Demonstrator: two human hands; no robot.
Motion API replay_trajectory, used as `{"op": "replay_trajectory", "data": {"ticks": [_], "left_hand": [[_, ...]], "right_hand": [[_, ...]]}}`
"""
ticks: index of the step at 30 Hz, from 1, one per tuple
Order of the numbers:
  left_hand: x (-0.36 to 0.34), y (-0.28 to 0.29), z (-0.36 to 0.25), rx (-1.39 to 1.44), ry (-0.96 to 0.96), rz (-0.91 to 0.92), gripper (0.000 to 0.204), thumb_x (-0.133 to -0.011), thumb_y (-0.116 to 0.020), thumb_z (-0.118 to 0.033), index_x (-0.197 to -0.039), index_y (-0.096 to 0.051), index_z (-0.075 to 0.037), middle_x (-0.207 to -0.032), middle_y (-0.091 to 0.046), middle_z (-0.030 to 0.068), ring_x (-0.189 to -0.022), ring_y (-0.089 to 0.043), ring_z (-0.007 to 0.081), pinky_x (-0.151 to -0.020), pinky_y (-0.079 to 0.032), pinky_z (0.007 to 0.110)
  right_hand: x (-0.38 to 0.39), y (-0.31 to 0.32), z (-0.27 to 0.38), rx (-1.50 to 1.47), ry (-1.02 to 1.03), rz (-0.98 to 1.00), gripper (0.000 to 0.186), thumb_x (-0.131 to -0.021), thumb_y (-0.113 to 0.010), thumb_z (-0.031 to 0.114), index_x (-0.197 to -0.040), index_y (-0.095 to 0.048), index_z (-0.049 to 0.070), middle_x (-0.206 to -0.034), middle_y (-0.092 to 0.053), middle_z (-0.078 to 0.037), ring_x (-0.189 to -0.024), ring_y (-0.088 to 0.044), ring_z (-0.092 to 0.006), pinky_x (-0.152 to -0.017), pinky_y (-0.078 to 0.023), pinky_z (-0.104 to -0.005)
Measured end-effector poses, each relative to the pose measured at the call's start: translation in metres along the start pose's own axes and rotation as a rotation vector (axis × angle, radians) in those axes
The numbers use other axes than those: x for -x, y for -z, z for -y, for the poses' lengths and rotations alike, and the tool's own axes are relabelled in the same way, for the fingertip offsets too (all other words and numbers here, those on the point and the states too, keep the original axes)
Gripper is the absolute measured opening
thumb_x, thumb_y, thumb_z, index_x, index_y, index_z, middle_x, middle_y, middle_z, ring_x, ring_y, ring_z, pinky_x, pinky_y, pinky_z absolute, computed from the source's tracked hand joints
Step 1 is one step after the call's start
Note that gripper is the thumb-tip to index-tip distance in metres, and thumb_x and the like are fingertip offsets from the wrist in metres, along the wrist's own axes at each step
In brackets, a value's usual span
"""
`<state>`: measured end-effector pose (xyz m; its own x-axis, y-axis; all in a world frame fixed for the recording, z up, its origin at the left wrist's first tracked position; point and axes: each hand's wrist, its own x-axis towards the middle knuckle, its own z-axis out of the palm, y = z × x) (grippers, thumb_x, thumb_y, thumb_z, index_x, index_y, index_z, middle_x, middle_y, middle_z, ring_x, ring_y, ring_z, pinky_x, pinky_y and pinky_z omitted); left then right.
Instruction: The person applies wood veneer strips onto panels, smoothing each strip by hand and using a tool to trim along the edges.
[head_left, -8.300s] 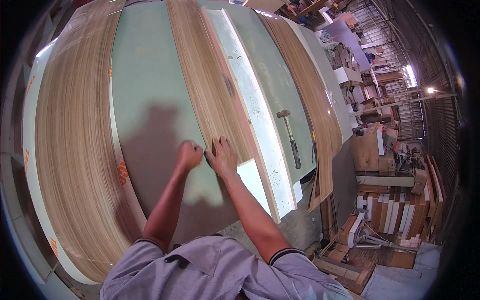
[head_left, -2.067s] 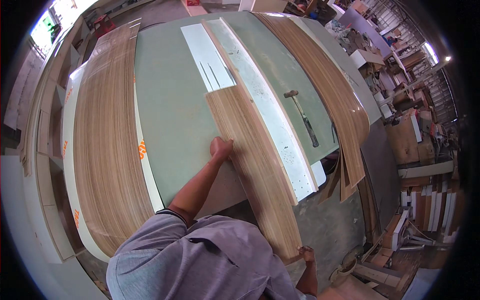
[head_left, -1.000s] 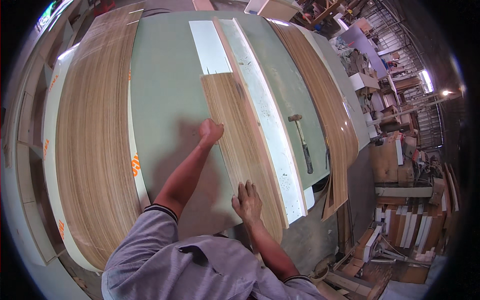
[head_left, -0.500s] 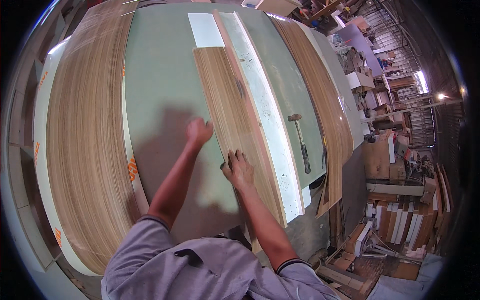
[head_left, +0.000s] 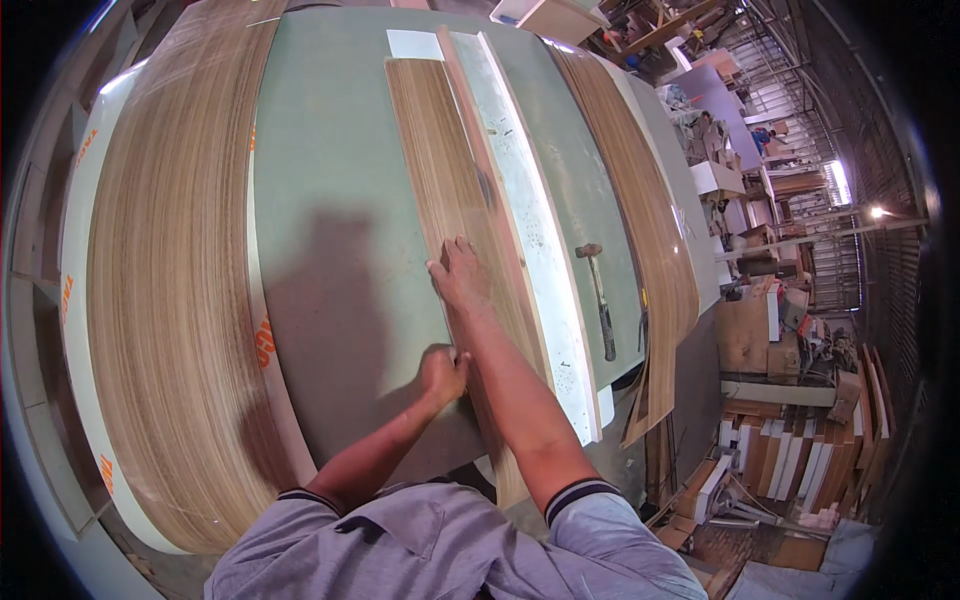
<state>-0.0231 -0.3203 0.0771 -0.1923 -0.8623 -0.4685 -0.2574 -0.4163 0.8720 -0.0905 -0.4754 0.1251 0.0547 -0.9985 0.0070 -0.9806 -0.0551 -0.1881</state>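
Note:
A long wood-grain laminate strip point(head_left: 415, 130) lies lengthwise in front of me, its near end reaching close to my body. My right hand point(head_left: 462, 280) rests on top of it with fingers spread. Nearer to me, my left hand point(head_left: 441, 376) is closed in a fist at the strip's left edge. Whatever it may hold is hidden in the fingers. Along the strip's right side runs a long white channel-like piece point(head_left: 530, 210) with thin wooden side edges. Part of a white sheet point(head_left: 414, 43) shows past the strip's far end.
A hammer point(head_left: 598, 300) lies on the greenish table surface point(head_left: 330, 120) to the right. Large wood-grain sheets point(head_left: 170, 280) curve along the left, with another wood-grain sheet point(head_left: 640, 200) on the right. Stacked boards point(head_left: 800, 455) and clutter fill the floor at right.
My left hand has come toward me along the strip's edge. My right hand has moved farther out along the strip. The strip has slid away from me, covering more of the white sheet.

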Motion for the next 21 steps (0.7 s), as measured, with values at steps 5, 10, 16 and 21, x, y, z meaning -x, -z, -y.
{"op": "replay_trajectory", "data": {"ticks": [5,10,16,21], "left_hand": [[-0.060,0.022,0.001,-0.198,-0.201,-0.236,0.038,-0.084,-0.069,-0.032,-0.072,-0.066,0.004,-0.082,-0.066,0.0286,-0.079,-0.065,0.0453,-0.069,-0.051,0.051],[-0.123,0.055,-0.021,-0.209,-0.079,-0.219,0.032,-0.077,-0.068,-0.026,-0.077,-0.068,0.006,-0.087,-0.066,0.0296,-0.086,-0.066,0.0442,-0.077,-0.054,0.048],[-0.168,0.089,-0.066,-0.291,-0.101,-0.269,0.030,-0.075,-0.066,-0.023,-0.077,-0.068,0.007,-0.085,-0.068,0.0297,-0.083,-0.069,0.0433,-0.078,-0.055,0.047],[-0.191,0.122,-0.078,-0.295,-0.048,-0.136,0.037,-0.080,-0.066,-0.030,-0.078,-0.069,0.006,-0.086,-0.068,0.0297,-0.084,-0.069,0.0425,-0.077,-0.055,0.047]], "right_hand": [[0.040,0.003,-0.013,-0.315,0.025,-0.087,0.051,-0.091,-0.064,0.037,-0.126,-0.059,0.000,-0.130,-0.057,-0.025,-0.124,-0.053,-0.0387,-0.101,-0.045,-0.0462],[0.174,0.012,-0.020,-0.280,-0.067,-0.125,0.048,-0.088,-0.068,0.029,-0.125,-0.059,0.000,-0.129,-0.057,-0.024,-0.119,-0.054,-0.0399,-0.102,-0.042,-0.0480],[0.245,0.027,-0.010,0.045,-0.135,-0.108,0.056,-0.089,-0.065,0.031,-0.135,-0.052,0.002,-0.140,-0.046,-0.028,-0.129,-0.044,-0.0452,-0.105,-0.035,-0.0571],[0.213,0.006,-0.007,0.098,-0.109,-0.084,0.054,-0.089,-0.064,0.031,-0.134,-0.056,0.003,-0.139,-0.049,-0.028,-0.128,-0.047,-0.0472,-0.104,-0.039,-0.0548]]}}
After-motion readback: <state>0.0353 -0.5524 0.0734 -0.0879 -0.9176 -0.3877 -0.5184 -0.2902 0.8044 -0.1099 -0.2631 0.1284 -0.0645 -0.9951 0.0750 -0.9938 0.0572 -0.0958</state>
